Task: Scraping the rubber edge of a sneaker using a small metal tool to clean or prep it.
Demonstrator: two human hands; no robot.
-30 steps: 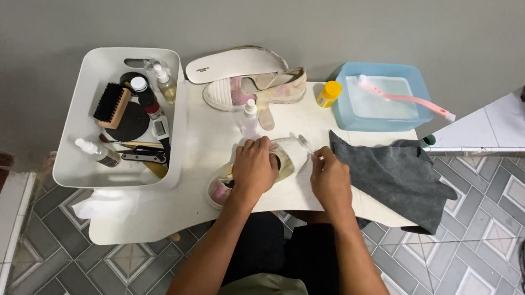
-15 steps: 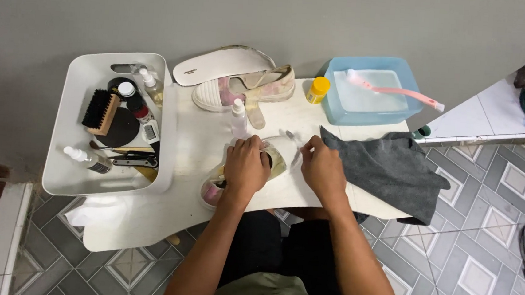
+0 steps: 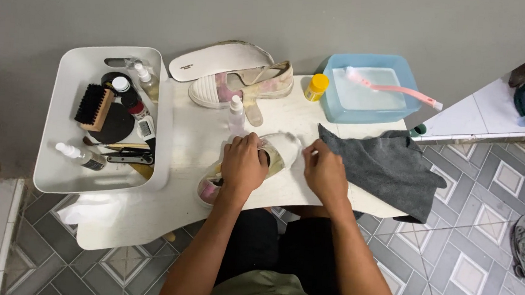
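A pale shoe (image 3: 255, 162) is gripped by the left hand (image 3: 243, 164) at the table's (image 3: 146, 219) near edge while something small, not identifiable, is pinched by the right hand (image 3: 325, 170), and the spray bottle (image 3: 236, 115) nearby could be toppled.

Under the left fingers (image 3: 247, 146) lies a shoe (image 3: 274, 157); a cloth (image 3: 384, 168) right of the right fingers (image 3: 311, 154); beyond them, a second shoe (image 3: 242, 87) and tub (image 3: 401, 108); a bin (image 3: 57, 170) far left on the counter (image 3: 182, 154).
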